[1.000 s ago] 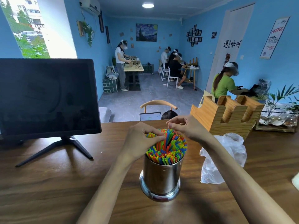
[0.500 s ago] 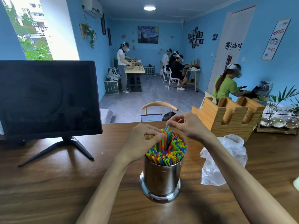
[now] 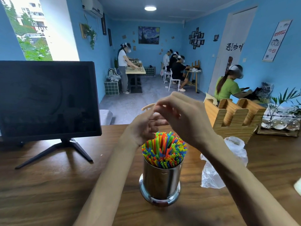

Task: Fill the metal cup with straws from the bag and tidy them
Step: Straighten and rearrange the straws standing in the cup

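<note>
A shiny metal cup [image 3: 161, 181] stands on the wooden table [image 3: 48, 185] in front of me, packed with colourful straws [image 3: 164, 150] that stick up unevenly above its rim. Both my hands hover just above the straws and touch none of them. My left hand [image 3: 143, 128] is over the back left of the bunch, with its fingers spread and pointing right. My right hand [image 3: 182, 118] is higher, blurred by motion, with its fingers loosely bent and nothing visible in them. The crumpled clear plastic bag [image 3: 211, 175] lies right of the cup, partly behind my right forearm.
A dark monitor [image 3: 47, 98] on a stand fills the table's left side. A wooden holder [image 3: 234, 118] stands at the back right, with a tray of glassware and plants [image 3: 280, 126] beyond it. Several people work at tables further back in the room.
Both hands have lifted off the straw tops and risen above the cup. The right hand no longer pinches a straw. The bunch stands a little looser.
</note>
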Tool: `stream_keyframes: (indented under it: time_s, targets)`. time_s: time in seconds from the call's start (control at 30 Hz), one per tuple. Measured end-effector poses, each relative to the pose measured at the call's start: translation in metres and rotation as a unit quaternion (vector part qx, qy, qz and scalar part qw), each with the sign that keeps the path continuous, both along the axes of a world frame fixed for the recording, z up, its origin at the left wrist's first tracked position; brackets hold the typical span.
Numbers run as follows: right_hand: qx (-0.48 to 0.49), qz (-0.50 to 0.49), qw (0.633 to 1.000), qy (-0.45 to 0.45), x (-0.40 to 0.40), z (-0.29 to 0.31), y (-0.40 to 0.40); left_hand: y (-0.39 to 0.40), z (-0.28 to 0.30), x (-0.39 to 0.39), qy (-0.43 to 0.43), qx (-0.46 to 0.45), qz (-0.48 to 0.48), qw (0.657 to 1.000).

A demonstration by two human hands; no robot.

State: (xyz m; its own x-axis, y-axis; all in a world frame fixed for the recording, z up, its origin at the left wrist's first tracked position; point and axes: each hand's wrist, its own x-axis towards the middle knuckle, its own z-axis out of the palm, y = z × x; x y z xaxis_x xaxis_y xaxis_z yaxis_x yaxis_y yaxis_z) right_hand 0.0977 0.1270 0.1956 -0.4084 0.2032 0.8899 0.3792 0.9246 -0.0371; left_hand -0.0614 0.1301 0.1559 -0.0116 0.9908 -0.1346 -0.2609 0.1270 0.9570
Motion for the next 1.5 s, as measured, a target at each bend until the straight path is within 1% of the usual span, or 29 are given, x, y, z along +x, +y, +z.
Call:
stream_keyframes:
  time_s: [0.07,0.13,0.2,0.23,0.3,0.37,0.43,0.5,0.57,0.63,0.73,0.83,0.93,1.0,1.03,1.1,1.13,1.23,1.37,1.43,1.5]
  targets:
    - [0.040,0.002,0.999,-0.016,0.001,-0.007,-0.007,0.002,0.000,-0.003,-0.071,-0.013,-0.017,0.997]
    - [0.050,0.009,0.998,-0.039,0.004,-0.016,-0.009,0.005,0.000,-0.006,-0.145,-0.024,-0.033,0.989]
    - [0.010,0.027,0.997,-0.075,0.010,-0.028,-0.008,0.006,0.001,-0.008,-0.176,-0.011,-0.028,0.984]
    - [-0.025,0.039,0.995,-0.092,0.013,-0.034,-0.006,0.005,0.002,-0.009,-0.165,0.001,-0.015,0.986]
    - [-0.110,0.064,0.988,-0.091,0.020,-0.047,0.001,0.005,0.002,-0.011,-0.088,0.046,0.025,0.995]
    - [-0.192,0.088,0.977,-0.035,0.023,-0.055,0.009,0.005,-0.002,-0.011,0.009,0.096,0.073,0.993]
    - [-0.235,0.085,0.968,0.029,0.021,-0.057,0.020,0.005,-0.006,-0.009,0.089,0.145,0.110,0.979]
    - [-0.277,0.072,0.955,0.076,0.017,-0.053,0.034,0.004,-0.011,-0.006,0.155,0.197,0.128,0.959]
    - [-0.327,0.081,0.936,0.100,0.013,-0.042,0.047,0.003,-0.017,-0.002,0.226,0.245,0.125,0.934]
    - [-0.363,0.121,0.918,0.109,0.008,-0.029,0.054,0.000,-0.023,0.002,0.277,0.265,0.102,0.918]
    - [-0.350,0.148,0.917,0.121,0.001,-0.015,0.054,-0.006,-0.031,0.005,0.351,0.278,0.093,0.889]
    - [-0.326,0.156,0.927,0.101,-0.001,-0.012,0.048,-0.013,-0.034,0.004,0.386,0.277,0.101,0.874]
    - [-0.297,0.131,0.943,0.071,0.000,-0.017,0.043,-0.019,-0.035,0.002,0.431,0.265,0.102,0.856]
    - [-0.289,0.107,0.949,0.064,0.002,-0.024,0.041,-0.020,-0.039,0.000,0.468,0.263,0.097,0.838]
    - [-0.288,0.095,0.951,0.059,0.003,-0.028,0.041,-0.021,-0.041,-0.001,0.478,0.259,0.094,0.834]
    - [-0.275,0.074,0.958,0.044,0.006,-0.037,0.040,-0.021,-0.045,-0.004,0.479,0.241,0.087,0.840]
    - [-0.267,0.067,0.961,0.039,0.007,-0.043,0.040,-0.022,-0.045,-0.004,0.469,0.235,0.084,0.848]
    - [-0.269,0.056,0.961,0.020,0.008,-0.059,0.037,-0.025,-0.048,-0.004,0.404,0.235,0.099,0.878]
    - [-0.300,0.046,0.953,0.020,0.012,-0.075,0.037,-0.026,-0.056,-0.002,0.379,0.228,0.134,0.886]
    - [-0.304,0.052,0.951,0.013,0.012,-0.080,0.037,-0.026,-0.060,-0.002,0.353,0.227,0.154,0.894]
    - [-0.299,0.046,0.953,-0.002,0.013,-0.087,0.035,-0.025,-0.063,-0.001,0.342,0.233,0.152,0.898]
